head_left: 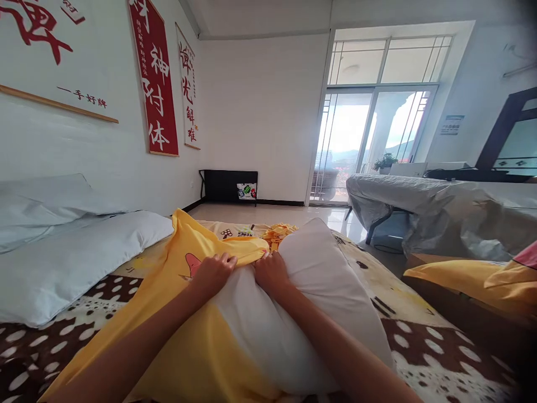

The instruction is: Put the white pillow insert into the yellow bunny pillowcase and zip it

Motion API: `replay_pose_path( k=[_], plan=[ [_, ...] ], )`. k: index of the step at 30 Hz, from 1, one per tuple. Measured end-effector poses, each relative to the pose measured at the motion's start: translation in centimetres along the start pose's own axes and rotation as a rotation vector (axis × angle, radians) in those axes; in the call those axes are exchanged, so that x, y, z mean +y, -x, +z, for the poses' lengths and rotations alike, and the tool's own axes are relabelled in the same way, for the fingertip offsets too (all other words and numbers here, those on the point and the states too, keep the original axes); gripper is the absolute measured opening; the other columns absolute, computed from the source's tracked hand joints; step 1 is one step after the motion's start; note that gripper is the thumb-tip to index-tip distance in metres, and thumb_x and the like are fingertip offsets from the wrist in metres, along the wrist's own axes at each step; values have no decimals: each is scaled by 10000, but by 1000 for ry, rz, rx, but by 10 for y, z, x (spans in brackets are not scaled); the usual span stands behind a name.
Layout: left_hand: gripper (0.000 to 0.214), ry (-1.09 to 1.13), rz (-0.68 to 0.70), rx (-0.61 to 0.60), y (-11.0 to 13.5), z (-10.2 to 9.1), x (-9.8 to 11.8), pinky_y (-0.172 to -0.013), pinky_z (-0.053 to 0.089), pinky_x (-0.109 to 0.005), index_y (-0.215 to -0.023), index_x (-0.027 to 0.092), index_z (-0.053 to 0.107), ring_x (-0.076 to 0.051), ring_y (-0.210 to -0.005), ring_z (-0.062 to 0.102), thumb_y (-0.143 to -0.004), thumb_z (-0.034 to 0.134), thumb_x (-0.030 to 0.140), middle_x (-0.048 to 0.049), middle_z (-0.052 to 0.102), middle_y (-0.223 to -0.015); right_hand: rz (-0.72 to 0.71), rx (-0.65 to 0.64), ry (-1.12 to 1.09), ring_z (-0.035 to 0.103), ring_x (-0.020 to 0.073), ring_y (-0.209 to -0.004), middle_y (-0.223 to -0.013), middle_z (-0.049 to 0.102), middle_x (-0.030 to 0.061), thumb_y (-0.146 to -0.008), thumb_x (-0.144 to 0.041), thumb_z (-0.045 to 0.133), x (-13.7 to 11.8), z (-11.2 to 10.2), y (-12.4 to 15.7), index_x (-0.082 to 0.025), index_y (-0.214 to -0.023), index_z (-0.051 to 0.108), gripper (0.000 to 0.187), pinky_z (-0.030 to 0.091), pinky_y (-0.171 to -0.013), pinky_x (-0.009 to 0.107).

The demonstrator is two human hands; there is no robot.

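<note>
Yellow case (161, 285) part-over white pillow (331, 291), lower ctr

Mid-left of frame: spare pillow (92, 263). Ctr: L hand (216, 274), fingers clamped on case edge; R hand (272, 274) adj., fingers pinched on same edge. Step's prob. fitting case on; next move prob. needs firm grip + even pull.

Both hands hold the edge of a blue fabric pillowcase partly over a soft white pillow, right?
Not blue: the head view shows a yellow fabric pillowcase, partly over the soft white pillow. The left hand and right hand hold the pillowcase's edge.
</note>
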State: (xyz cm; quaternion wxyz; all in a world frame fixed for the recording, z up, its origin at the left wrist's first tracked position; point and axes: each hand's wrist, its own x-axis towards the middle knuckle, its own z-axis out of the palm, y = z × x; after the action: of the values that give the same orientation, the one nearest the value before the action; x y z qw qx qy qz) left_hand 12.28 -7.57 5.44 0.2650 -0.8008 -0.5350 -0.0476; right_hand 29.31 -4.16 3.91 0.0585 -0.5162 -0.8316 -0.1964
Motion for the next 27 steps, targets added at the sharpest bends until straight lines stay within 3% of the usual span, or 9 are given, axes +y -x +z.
replay_pose_path(
  k=[3,9,13,16,18,19,21,24,27],
  plan=[
    [323,-15,14,57,-4,-8,9,-584,434,-324,-965,153,585,-257,-797,633,-888,287,54,-117,635,-868,9,33,37,598,259,-823,-849,676,185,-857,-93,391,-2,-7,7,-82,-899,705,317,346,-736,384],
    [186,-60,372,60,24,-28,43,-485,358,-286,-787,159,565,-218,-592,609,-840,420,56,-83,629,-691,7,178,134,548,257,-750,-784,623,159,-819,-105,442,3,-26,44,-117,-778,686,248,317,-663,374],
    [212,165,453,17,42,-61,17,-489,343,-258,-693,182,525,-154,-535,561,-886,455,238,-19,607,-628,4,324,174,498,244,-686,-728,581,125,-788,-110,470,-3,-37,71,-162,-681,643,209,274,-623,372],
    [349,186,231,197,30,-88,-34,-597,402,-272,-733,180,565,-159,-645,579,-942,311,299,-34,626,-716,16,478,197,454,228,-641,-681,551,94,-768,-119,500,-10,-45,91,-185,-663,613,167,240,-608,368],
    [386,45,51,317,18,-96,-72,-784,425,-350,-924,148,622,-234,-886,601,-937,293,349,-110,654,-956,12,534,214,432,222,-627,-664,540,81,-744,-123,528,-11,-51,101,-195,-656,598,133,229,-607,368],
    [430,6,4,298,14,-96,-88,-864,402,-392,-1003,135,626,-265,-974,588,-931,293,399,-134,647,-1045,10,547,217,425,221,-626,-661,538,77,-730,-125,543,-10,-53,105,-199,-653,591,117,229,-609,368],
    [524,37,-67,115,12,-92,-114,-921,368,-422,-1047,161,641,-287,-1022,582,-918,268,506,-120,662,-1073,6,565,210,425,220,-634,-669,545,72,-715,-142,573,-8,-57,109,-204,-661,587,84,237,-618,367],
    [614,185,-205,-138,28,-81,-132,-807,412,-365,-985,223,673,-285,-930,620,-875,237,641,-73,705,-978,-15,580,191,452,220,-667,-717,580,73,-729,-215,613,-3,-59,108,-199,-701,602,34,268,-640,366],
    [665,241,-335,-135,53,-76,-136,-727,427,-328,-992,189,675,-289,-865,638,-816,306,714,-94,716,-939,-48,525,158,502,233,-738,-806,617,88,-774,-313,619,3,-61,104,-186,-778,627,127,317,-684,371]
  ],
)
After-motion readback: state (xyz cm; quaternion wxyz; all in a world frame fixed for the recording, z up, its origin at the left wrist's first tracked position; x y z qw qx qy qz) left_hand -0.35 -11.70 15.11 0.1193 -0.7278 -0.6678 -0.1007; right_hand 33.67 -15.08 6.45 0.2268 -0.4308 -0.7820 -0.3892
